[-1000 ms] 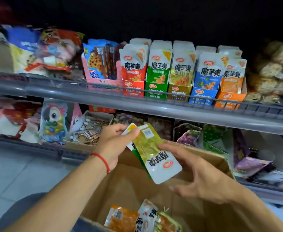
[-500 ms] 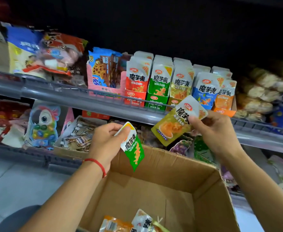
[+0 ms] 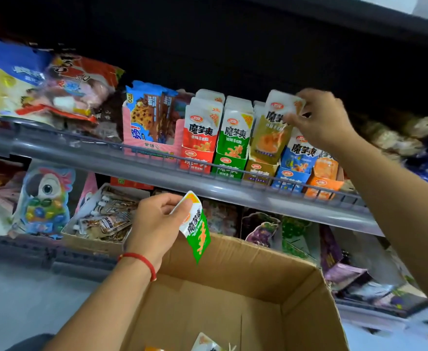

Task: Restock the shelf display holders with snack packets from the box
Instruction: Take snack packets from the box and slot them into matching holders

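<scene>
1. Progress, as I judge it: the five holders point(image 3: 261, 171) on the upper shelf point(image 3: 106, 158), at about 12 o'clock from the box point(image 3: 233, 287), all stand well stocked. One yellow packet point(image 3: 271, 133) is going into the middle, yellow holder right now.
2. Left to do: seat that packet fully, then the green packet point(image 3: 197, 234), which likely belongs in the green holder point(image 3: 230, 165). A few more packets point(image 3: 207, 344) show at the box bottom, at 6 o'clock, so the job is not finished.
3. Right hand point(image 3: 319, 120), at 1 o'clock: thumb and fingertips pinch the yellow packet's white top edge. Its lower end sits in or just at the holder's mouth; I cannot tell how deep.
4. Left hand point(image 3: 157, 224), near centre: fingers curled, pinching the green packet by its top corner. The packet hangs over the box's far rim, apart from the shelf.
5. The packets look like flat, glossy pouches: white top band with black characters and a red logo, coloured lower half. The green one bends a little under the grip.
</scene>
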The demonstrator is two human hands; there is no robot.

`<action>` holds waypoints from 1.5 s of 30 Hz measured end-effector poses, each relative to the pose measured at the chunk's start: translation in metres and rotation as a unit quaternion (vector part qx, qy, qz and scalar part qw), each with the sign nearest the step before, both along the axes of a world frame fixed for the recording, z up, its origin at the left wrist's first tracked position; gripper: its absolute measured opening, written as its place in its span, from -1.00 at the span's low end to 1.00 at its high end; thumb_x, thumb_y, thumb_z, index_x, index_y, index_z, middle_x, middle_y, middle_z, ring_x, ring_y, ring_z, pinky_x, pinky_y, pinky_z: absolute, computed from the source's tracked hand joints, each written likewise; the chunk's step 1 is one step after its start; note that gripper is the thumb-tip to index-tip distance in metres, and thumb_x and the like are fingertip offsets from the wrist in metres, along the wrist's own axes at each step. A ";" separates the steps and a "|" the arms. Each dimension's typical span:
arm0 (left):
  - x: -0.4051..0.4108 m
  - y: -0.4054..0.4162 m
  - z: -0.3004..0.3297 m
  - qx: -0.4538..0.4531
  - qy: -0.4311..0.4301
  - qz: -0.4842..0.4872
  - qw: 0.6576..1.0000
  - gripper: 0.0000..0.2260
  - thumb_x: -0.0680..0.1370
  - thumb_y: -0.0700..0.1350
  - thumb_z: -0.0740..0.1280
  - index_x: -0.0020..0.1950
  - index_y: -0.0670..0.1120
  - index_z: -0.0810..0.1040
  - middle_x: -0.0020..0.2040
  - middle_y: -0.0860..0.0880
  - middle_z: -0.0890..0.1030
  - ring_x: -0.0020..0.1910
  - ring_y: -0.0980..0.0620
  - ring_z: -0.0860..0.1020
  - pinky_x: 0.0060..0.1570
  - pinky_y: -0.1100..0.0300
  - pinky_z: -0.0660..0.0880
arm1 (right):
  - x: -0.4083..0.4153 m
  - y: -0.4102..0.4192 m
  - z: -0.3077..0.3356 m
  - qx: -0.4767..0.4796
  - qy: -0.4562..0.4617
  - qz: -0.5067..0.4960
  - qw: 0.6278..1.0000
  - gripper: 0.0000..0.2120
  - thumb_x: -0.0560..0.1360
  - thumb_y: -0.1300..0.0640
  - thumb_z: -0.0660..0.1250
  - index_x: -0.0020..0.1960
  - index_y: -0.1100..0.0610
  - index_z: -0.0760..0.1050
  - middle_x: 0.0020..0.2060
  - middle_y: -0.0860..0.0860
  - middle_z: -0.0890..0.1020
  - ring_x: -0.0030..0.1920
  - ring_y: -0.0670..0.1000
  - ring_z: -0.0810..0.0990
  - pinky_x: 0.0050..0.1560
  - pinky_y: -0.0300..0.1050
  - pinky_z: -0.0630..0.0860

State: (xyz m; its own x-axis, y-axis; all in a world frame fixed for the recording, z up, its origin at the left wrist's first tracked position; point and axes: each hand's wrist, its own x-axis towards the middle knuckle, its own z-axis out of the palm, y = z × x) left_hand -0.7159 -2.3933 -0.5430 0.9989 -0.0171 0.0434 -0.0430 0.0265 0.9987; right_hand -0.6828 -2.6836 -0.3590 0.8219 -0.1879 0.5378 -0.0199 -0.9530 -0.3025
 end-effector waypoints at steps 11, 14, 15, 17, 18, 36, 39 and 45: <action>0.005 0.011 0.010 0.138 -0.113 -0.049 0.983 -0.73 0.59 -0.22 0.37 -0.13 0.17 0.67 -0.18 0.09 0.74 -0.14 0.10 0.70 -0.03 -0.08 0.63 | 0.001 0.012 -0.026 -0.229 0.019 -0.049 0.972 -0.60 0.53 0.02 0.47 0.34 0.02 0.53 0.32 0.11 0.54 0.40 0.23 0.36 0.34 0.25 0.29; -0.001 0.011 0.018 0.158 -0.147 -0.056 0.975 -0.87 0.57 -0.06 0.34 -0.06 0.13 0.68 -0.17 0.08 0.73 -0.15 0.06 0.68 -0.11 -0.14 0.62 | -0.035 0.023 -0.058 -0.176 -0.048 0.039 0.982 -0.74 0.55 0.10 0.41 0.23 0.06 0.58 0.17 0.07 0.61 0.28 0.19 0.48 0.26 0.22 0.40; -0.004 0.011 0.023 0.170 -0.166 -0.054 0.970 -0.87 0.55 -0.01 0.32 -0.03 0.12 0.67 -0.18 0.08 0.72 -0.16 0.05 0.67 -0.14 -0.13 0.62 | -0.050 0.026 -0.072 -0.158 -0.049 0.071 0.984 -0.77 0.55 0.13 0.40 0.20 0.07 0.60 0.12 0.05 0.63 0.22 0.16 0.52 0.22 0.19 0.45; -0.007 0.010 0.037 0.200 -0.211 -0.039 0.956 -0.90 0.58 -0.03 0.35 -0.05 0.11 0.67 -0.18 0.12 0.71 -0.17 0.17 0.66 -0.12 -0.01 0.62 | -0.077 0.028 -0.106 -0.120 -0.023 0.116 0.986 -0.80 0.53 0.17 0.41 0.16 0.07 0.61 0.06 0.00 0.64 0.15 0.10 0.56 0.15 0.13 0.50; -0.008 0.009 0.048 0.215 -0.236 -0.029 0.947 -0.88 0.60 -0.10 0.38 -0.05 0.11 0.66 -0.19 0.16 0.70 -0.18 0.26 0.64 -0.12 0.15 0.60 | -0.090 0.026 -0.125 -0.099 -0.004 0.128 0.987 -0.79 0.52 0.18 0.42 0.15 0.06 0.61 0.05 -0.02 0.64 0.13 0.07 0.57 0.12 0.09 0.52; 0.093 -0.097 0.201 0.446 -0.339 -0.031 0.828 -0.86 0.64 -0.20 0.31 0.00 -0.04 0.66 -0.16 0.02 0.65 -0.25 0.15 0.64 -0.37 0.39 0.50 | -0.114 -0.004 -0.191 0.043 0.102 0.152 0.982 -0.82 0.60 0.05 0.32 0.17 -0.09 0.61 0.08 -0.19 0.59 -0.08 -0.12 0.60 -0.05 -0.09 0.63; 0.103 -0.109 0.195 0.499 -0.338 -0.036 0.797 -0.84 0.62 -0.19 0.30 0.01 -0.05 0.68 -0.10 -0.03 0.68 -0.20 0.04 0.64 -0.14 0.15 0.60 | -0.116 -0.008 -0.188 0.037 0.099 0.148 0.983 -0.82 0.60 0.04 0.31 0.18 -0.10 0.60 0.07 -0.18 0.59 -0.10 -0.11 0.61 -0.07 -0.10 0.63; 0.114 -0.116 0.184 0.641 -0.356 -0.021 0.680 -0.84 0.59 -0.17 0.34 0.03 -0.03 0.71 -0.02 -0.10 0.67 0.05 -0.14 0.59 0.03 -0.05 0.54 | -0.120 -0.007 -0.186 0.028 0.116 0.155 0.981 -0.82 0.61 0.04 0.31 0.18 -0.09 0.60 0.08 -0.17 0.60 -0.10 -0.11 0.61 -0.08 -0.11 0.63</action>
State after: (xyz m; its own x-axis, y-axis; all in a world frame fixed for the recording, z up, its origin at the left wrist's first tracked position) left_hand -0.6015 -2.5093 -0.3587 0.7304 -0.5250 0.4370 -0.5537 -0.8297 -0.0713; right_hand -0.8024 -2.6904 -0.5449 0.9430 0.0676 0.3257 0.1946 -0.9062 -0.3754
